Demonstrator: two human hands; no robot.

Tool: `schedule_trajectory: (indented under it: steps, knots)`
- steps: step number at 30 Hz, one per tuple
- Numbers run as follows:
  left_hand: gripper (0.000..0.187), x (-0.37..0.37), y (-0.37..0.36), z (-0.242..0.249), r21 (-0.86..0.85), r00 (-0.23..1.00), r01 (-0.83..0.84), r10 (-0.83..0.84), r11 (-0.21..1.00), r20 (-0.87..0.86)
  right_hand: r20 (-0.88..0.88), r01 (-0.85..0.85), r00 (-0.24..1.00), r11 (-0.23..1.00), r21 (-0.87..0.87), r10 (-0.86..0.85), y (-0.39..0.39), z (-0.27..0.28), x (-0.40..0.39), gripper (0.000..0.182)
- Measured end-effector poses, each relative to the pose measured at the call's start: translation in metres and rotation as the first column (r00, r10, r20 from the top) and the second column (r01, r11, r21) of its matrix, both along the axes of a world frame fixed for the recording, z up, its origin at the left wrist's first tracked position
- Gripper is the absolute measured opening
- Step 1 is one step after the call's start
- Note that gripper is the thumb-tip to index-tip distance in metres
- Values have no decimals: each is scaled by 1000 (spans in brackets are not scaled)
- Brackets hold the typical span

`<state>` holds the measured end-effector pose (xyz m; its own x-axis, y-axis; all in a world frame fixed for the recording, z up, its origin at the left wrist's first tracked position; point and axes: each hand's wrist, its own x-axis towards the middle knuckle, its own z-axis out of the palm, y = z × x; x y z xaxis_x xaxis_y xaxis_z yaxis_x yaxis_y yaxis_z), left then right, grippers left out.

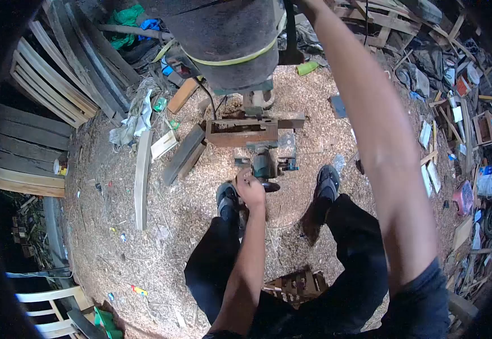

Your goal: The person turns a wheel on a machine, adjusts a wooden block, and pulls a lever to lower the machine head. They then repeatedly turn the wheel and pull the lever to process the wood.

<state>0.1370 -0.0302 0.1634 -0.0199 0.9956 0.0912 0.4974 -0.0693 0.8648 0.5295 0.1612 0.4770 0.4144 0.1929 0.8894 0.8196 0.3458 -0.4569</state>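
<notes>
Dark trousers and two dark shoes fill the near part of the view, the person standing on a floor (201, 226) thickly covered with pale sawdust and wood shavings. Between the legs, close underfoot, lies a small slatted wooden crate (294, 285).

At the end of a bare forearm, the left hand (250, 189) is curled closed on a small dark round knob (268, 185) at the lower front of a teal-green metal machine part (263, 164), fingers wrapped about it. That part sits low, just ahead of the shoes, beneath a rusty brown rectangular steel frame (241, 133) with a hollow middle. Above the frame rises a big dark grey cylindrical drum (223, 39), smooth-sided, banded by a yellow-green strap (246, 57).

The right arm reaches up and far forward past the drum; the right hand (304, 4) is cut off by the top edge of the view, so whether it is open or closed cannot be told.

Left of the machine, a long pale curved wooden slat (141, 178) and a grey weathered plank (184, 153) lie flat on the shavings, near a crumpled whitish rag (130, 127). Farther left lean stacks of rough grey boards (42, 85). To the right, wood offcuts, papers and a pink plastic basket (465, 198) crowd the floor, well apart from the machine.
</notes>
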Motion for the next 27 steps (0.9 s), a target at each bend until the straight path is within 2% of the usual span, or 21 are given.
schedule_trajectory:
  steps: [1,2,6,7,9,11,12,13,14,15,16,17,18,19,20,21,22,23,24,26,27]
  knots:
    - [27,-2,0,-6,25,1000,-3,3,1000,-9,-330,-164,940,963,-216,86,-7,-8,-3,24]
    - [27,-3,1,-8,47,1000,-6,7,999,-22,-416,-232,902,942,-242,116,-19,-7,-12,28]
    - [25,0,-1,10,12,1000,-4,4,1000,-4,-379,-228,914,955,-190,143,-5,-28,0,29]
    - [25,-1,1,8,10,999,14,-14,1000,30,-232,-8,972,976,-220,-44,-7,-26,-2,31]
    - [25,-3,1,-2,20,991,48,-50,999,121,-215,117,960,952,-284,-182,-6,-34,0,53]
    - [24,-4,2,-8,20,996,41,-42,999,76,-247,71,954,929,-364,-170,-7,-35,3,54]
    - [24,-4,4,-9,19,999,39,-40,999,19,-291,44,949,966,-256,-121,-13,-37,-10,41]
    - [24,-5,5,-11,16,999,34,-33,999,-40,-275,20,956,956,-294,-105,-25,-39,-21,43]
    - [23,-5,5,-14,48,999,28,-26,998,-44,-284,-7,956,959,-282,-77,-34,-49,-26,40]
    - [22,-2,8,-9,10,999,30,-30,999,-20,-234,10,970,974,-228,-64,-37,-70,-23,38]
    - [22,0,9,-5,-37,1000,29,-29,999,-2,-395,-26,910,935,-354,-125,-71,-64,-58,36]
    - [22,-3,4,-3,-98,1000,20,-19,995,8,-518,-109,855,969,-221,-22,-91,-85,-74,36]
    - [24,-6,6,-13,-38,999,53,-54,998,-6,-508,4,856,985,-172,-92,-120,-97,-106,30]
    - [26,-9,8,-25,14,996,86,-86,996,-30,-573,30,808,981,-194,-138,-148,-125,-131,29]
    - [27,-9,6,-8,-3,993,107,-108,994,-44,-626,57,758,975,-216,-183,-172,-159,-147,28]
    - [28,-10,6,-9,18,993,115,-114,993,-30,-757,-32,617,955,-296,-214,-190,-217,-156,33]
    - [30,-12,5,0,-28,989,130,-132,991,-68,-800,-160,494,868,-470,-342,-212,-274,-167,41]
    - [30,-14,7,-1,-65,987,151,-154,986,-43,-741,-84,493,822,-563,-456,-225,-344,-187,50]
    - [31,-16,11,-6,-100,984,174,-176,980,-18,-536,24,611,690,-723,-582,-246,-362,-225,52]
    - [34,-16,14,-7,-208,985,171,-169,963,29,-576,-161,685,678,-717,-446,-286,-334,-291,46]
    - [35,-19,10,-6,-201,984,176,-178,964,10,-586,-237,649,604,-761,-484,-299,-346,-305,49]
